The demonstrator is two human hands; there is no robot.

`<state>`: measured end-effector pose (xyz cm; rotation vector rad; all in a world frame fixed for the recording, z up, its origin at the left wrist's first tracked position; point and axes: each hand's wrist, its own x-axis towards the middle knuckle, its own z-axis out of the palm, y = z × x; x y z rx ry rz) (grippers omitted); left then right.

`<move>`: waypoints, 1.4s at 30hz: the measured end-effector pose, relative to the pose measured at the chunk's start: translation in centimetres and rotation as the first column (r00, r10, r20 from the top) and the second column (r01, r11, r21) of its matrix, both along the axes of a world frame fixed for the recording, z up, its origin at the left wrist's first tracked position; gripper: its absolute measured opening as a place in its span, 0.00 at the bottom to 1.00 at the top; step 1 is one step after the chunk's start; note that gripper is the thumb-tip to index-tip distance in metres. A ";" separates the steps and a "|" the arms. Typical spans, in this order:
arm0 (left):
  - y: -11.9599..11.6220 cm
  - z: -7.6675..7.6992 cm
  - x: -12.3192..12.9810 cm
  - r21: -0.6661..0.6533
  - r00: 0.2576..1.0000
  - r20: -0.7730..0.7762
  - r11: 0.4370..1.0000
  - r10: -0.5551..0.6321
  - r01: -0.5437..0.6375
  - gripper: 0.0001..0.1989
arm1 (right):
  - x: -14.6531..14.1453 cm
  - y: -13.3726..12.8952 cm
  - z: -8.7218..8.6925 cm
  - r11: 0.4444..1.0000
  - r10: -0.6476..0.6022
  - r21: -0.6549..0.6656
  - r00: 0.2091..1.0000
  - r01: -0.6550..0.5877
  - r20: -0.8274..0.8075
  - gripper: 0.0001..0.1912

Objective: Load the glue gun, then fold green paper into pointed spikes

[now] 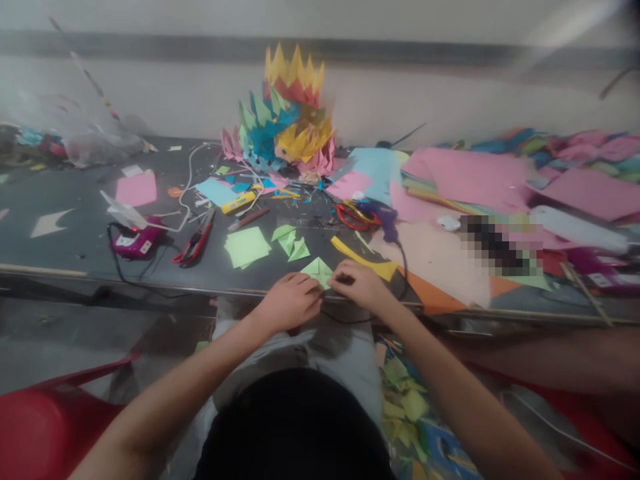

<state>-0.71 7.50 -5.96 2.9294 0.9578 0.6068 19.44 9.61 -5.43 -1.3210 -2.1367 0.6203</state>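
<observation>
A partly folded light green paper [318, 270] lies at the table's front edge between my hands. My left hand [293, 301] rests on its left side, with the fingers curled together at the paper's edge. My right hand [357, 283] pinches its right corner between thumb and fingers. Just behind, to the left, are a stack of green paper squares [247, 247] and some folded green pieces [291, 243]. A curved yellow paper strip [367, 260] lies behind my right hand.
Red-handled pliers [194, 241] and a purple device [136, 240] with cables lie left. Scissors [355, 217] and a purple glue gun [383, 217] sit behind the yellow strip. Folded-paper crowns [295, 73] stand at the back; pink sheets [470, 177] spread right. A person's arm shows lower right.
</observation>
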 end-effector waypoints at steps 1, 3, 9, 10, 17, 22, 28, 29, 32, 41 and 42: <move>-0.1 0.1 0.2 0.017 1.000 -0.023 1.000 -0.002 0.003 0.11 | 0.0 0.0 -0.1 1.000 0.001 0.004 1.000 -0.001 0.010 0.06; -0.3 0.3 0.5 0.049 0.998 -0.065 0.999 0.008 -0.005 0.11 | -0.2 0.0 -0.2 1.000 -0.002 0.016 0.999 0.002 0.038 0.06; -0.6 0.9 1.0 0.077 0.990 -0.136 0.996 0.046 -0.035 0.11 | 0.1 0.3 0.2 0.995 0.038 -0.090 0.998 -0.033 0.053 0.06; -0.5 0.9 0.9 0.071 0.989 -0.142 0.997 0.048 -0.039 0.11 | 0.3 0.4 0.4 0.990 0.060 -0.127 0.997 -0.055 0.041 0.06; -0.5 0.6 -0.2 -0.005 0.993 -0.118 1.000 0.020 -0.020 0.11 | 1.6 1.4 1.3 0.932 0.151 -0.328 0.988 -0.156 -0.040 0.08; -0.2 0.9 -1.1 -0.111 0.999 -0.028 0.993 -0.035 0.032 0.11 | 1.8 1.3 1.0 0.938 0.127 -0.318 0.991 -0.137 -0.051 0.09; 1.5 0.6 -1.6 -0.216 0.990 0.139 0.976 0.035 -0.004 0.12 | 1.8 1.3 1.4 0.946 0.119 -0.299 0.992 -0.122 -0.030 0.07; 1.8 0.7 -1.5 -0.232 0.988 0.139 0.972 0.063 -0.029 0.13 | 1.8 1.4 1.5 0.947 0.129 -0.294 0.991 -0.130 -0.022 0.06; 2.4 1.0 -1.2 -0.288 0.989 0.104 0.955 0.104 -0.070 0.15 | 1.5 1.9 1.8 0.970 0.136 -0.207 0.991 -0.131 0.012 0.04; 1.9 1.6 0.9 -0.646 0.837 0.250 0.728 0.486 -0.229 0.14 | -2.1 -1.2 0.6 1.000 0.023 0.004 0.996 -0.023 -0.080 0.13; 1.7 1.5 1.1 -0.681 0.814 0.291 0.706 0.503 -0.192 0.15 | -2.5 -1.5 0.4 1.000 0.017 -0.007 0.992 -0.018 -0.124 0.15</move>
